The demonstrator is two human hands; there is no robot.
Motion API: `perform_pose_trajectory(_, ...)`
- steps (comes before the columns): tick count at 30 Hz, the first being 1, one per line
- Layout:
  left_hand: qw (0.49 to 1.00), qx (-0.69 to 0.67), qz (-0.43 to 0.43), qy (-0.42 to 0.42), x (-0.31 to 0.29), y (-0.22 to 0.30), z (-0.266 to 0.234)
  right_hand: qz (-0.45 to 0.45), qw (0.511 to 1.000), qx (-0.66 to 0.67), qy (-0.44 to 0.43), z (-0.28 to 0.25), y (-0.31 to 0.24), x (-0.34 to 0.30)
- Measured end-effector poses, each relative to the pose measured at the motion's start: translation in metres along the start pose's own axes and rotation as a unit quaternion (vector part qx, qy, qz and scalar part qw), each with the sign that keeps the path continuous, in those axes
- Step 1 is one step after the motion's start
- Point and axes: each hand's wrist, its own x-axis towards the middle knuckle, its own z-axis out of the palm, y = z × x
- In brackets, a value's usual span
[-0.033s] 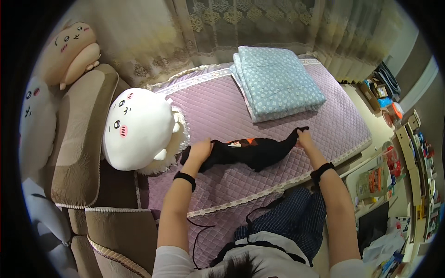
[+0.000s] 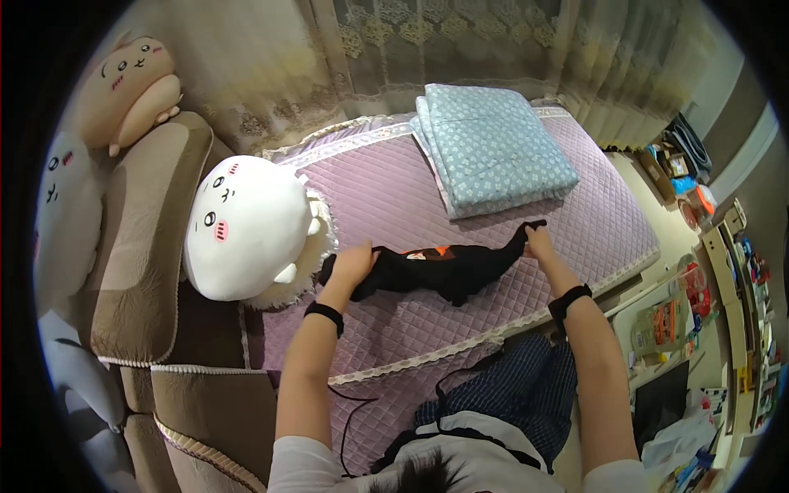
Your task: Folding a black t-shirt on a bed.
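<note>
A black garment [image 2: 481,271] with an orange and white printed patch is stretched sideways above the pink quilted cover [image 2: 370,197]. My left hand [image 2: 353,267] is closed on its left end, where some black cloth sticks out past the fingers. At the other end, my right hand [image 2: 538,242] pinches a narrow piece of it, with a tip showing beyond the fingers. Between my hands the cloth sags and bunches. Its folds hide which kind of garment it is. Each wrist has a black band.
A folded blue patterned quilt [image 2: 501,152] lies beyond the garment. To the left, a big white plush toy [image 2: 246,226] rests by a brown sofa backrest [image 2: 148,238], with more plush toys behind. Cluttered shelves [image 2: 731,304] and a clear plastic box [image 2: 657,324] stand at right.
</note>
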Motion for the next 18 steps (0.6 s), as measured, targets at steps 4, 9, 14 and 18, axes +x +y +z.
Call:
perform_pose_trajectory(4,0.993,0.002,-0.007,0.118,0.001,-0.006,-0.057,-0.018,0.981,0.187,0.05,0.006,-0.041,0.024)
perform_pose_trajectory(9,0.98,0.032,0.018,0.193,-0.035,-0.018,-0.068,0.017,0.928,0.372,-0.021,0.013,-0.035,0.015)
perform_pose_trajectory(14,0.976,0.07,0.0,0.208,-0.071,-0.012,0.015,0.148,0.937,0.311,-0.06,0.024,0.06,0.002)
perform_pose_trajectory(18,0.997,-0.003,0.041,-0.063,-0.081,0.041,0.063,0.136,0.918,0.367,-0.068,0.015,0.147,-0.001)
